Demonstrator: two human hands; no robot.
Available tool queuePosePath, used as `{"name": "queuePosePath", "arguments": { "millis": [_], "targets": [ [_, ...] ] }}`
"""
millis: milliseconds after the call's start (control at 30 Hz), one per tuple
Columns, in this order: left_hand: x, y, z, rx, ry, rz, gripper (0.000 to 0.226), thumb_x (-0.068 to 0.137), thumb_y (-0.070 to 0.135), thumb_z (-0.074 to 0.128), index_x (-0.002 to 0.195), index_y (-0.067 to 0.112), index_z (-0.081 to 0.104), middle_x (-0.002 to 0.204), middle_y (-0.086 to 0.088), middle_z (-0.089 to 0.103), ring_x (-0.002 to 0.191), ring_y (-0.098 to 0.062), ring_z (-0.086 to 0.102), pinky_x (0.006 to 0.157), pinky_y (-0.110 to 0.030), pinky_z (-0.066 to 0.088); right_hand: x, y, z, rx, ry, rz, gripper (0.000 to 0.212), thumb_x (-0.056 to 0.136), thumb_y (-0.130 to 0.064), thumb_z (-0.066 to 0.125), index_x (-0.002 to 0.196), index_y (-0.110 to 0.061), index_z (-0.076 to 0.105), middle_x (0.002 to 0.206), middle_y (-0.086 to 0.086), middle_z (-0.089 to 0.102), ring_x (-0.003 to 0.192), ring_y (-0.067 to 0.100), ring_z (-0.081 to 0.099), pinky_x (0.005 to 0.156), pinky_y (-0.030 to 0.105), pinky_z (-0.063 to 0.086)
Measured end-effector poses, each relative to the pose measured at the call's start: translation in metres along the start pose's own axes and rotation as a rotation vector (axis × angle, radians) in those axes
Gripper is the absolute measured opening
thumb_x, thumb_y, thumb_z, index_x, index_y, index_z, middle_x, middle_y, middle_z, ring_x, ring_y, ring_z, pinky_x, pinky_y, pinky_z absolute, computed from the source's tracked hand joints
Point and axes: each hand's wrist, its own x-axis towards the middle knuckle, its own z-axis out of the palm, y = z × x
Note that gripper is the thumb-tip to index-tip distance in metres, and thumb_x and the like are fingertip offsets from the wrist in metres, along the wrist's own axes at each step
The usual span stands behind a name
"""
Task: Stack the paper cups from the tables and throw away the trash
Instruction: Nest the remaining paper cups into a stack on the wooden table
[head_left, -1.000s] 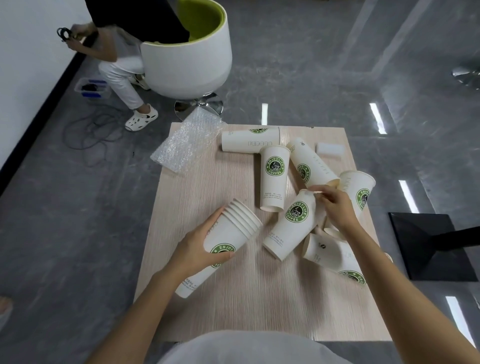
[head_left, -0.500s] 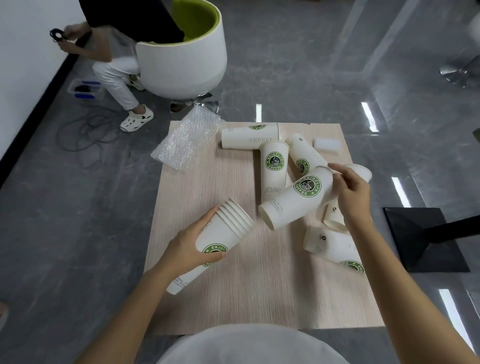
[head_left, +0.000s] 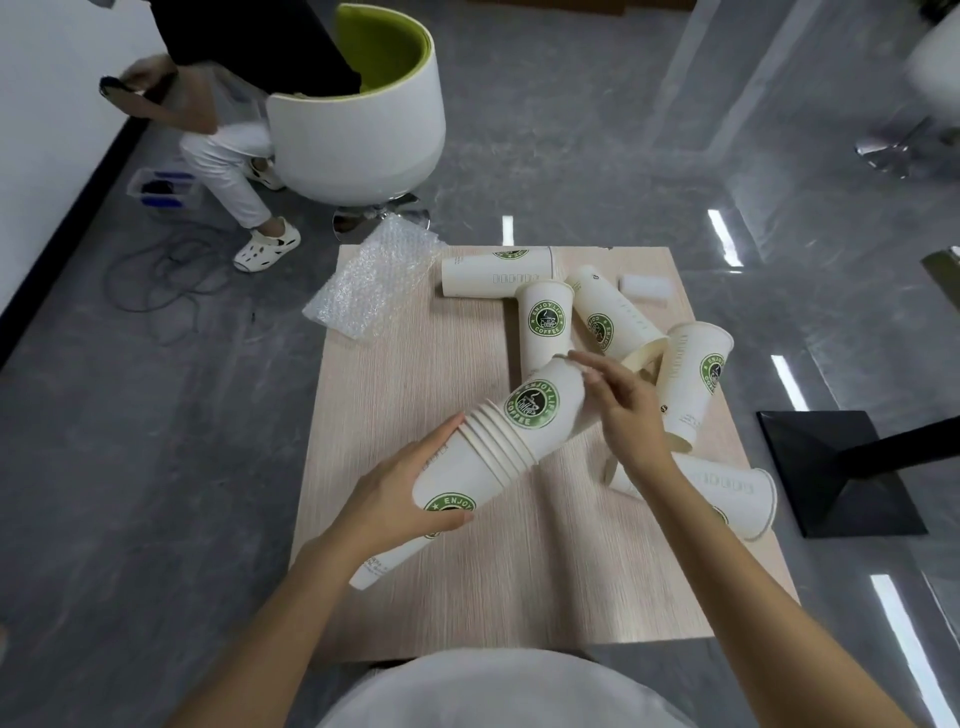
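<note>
My left hand (head_left: 400, 496) grips a stack of several nested white paper cups (head_left: 462, 480) with green logos, tilted over the wooden table (head_left: 415, 395). A single cup (head_left: 545, 410) sits partly inside the stack's open end. Against that cup's base rests my right hand (head_left: 626, 415), fingers spread. Several loose cups lie on the table: one at the back (head_left: 496, 273), one in the middle (head_left: 543, 330), one slanted (head_left: 608, 317), one at the right (head_left: 693, 379) and one near my right forearm (head_left: 727, 491).
A sheet of bubble wrap (head_left: 374, 283) hangs over the table's far left corner. A small white foam block (head_left: 644, 287) lies at the far right. A white and green chair (head_left: 358, 104) with a seated person stands beyond. A black table base (head_left: 836, 467) is to the right.
My right hand carried the single cup left and pushed it into the open end of the stack. My left hand kept hold of the stack.
</note>
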Motion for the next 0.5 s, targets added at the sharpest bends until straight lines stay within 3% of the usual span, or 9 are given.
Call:
{"name": "queuePosePath", "arguments": {
  "millis": [67, 167, 300, 500],
  "targets": [
    [0.000, 0.001, 0.001, -0.029, -0.019, -0.005, 0.103, 0.069, 0.047, 0.083, 0.140, 0.070, 0.012, 0.128, 0.018, 0.055, 0.101, -0.006, 0.061, 0.083, -0.039, 0.057, -0.008, -0.001, 0.007, 0.011, -0.029, 0.014, 0.027, 0.097, -0.004, 0.047, 0.113, -0.013, 0.066, 0.112, -0.001, 0.067, 0.103, 0.001, 0.059, 0.088, 0.011, 0.040],
    [-0.002, 0.002, 0.005, -0.101, -0.057, -0.021, 0.100, 0.070, 0.044, 0.084, 0.138, 0.071, 0.015, 0.125, 0.018, 0.056, 0.099, -0.006, 0.063, 0.083, -0.038, 0.058, -0.020, -0.005, 0.015, 0.010, -0.076, 0.014, 0.026, 0.098, -0.003, 0.046, 0.112, -0.012, 0.065, 0.108, -0.009, 0.066, 0.097, -0.009, 0.058, 0.085, 0.007, 0.040],
    [-0.004, 0.006, 0.010, -0.130, -0.073, -0.018, 0.098, 0.070, 0.045, 0.084, 0.139, 0.069, 0.017, 0.124, 0.018, 0.056, 0.099, -0.008, 0.064, 0.083, -0.038, 0.058, -0.030, -0.003, 0.020, 0.019, -0.106, 0.035, 0.025, 0.099, -0.010, 0.046, 0.117, -0.011, 0.064, 0.119, -0.003, 0.066, 0.114, 0.004, 0.057, 0.097, 0.019, 0.042],
    [-0.005, 0.008, 0.015, -0.128, -0.083, -0.005, 0.096, 0.070, 0.046, 0.083, 0.137, 0.068, 0.019, 0.124, 0.021, 0.053, 0.099, -0.011, 0.063, 0.082, -0.038, 0.059, -0.043, -0.002, 0.022, 0.041, -0.099, 0.047, 0.027, 0.098, -0.010, 0.048, 0.120, -0.013, 0.062, 0.120, -0.004, 0.065, 0.112, 0.003, 0.058, 0.093, 0.016, 0.044]
  ]
}}
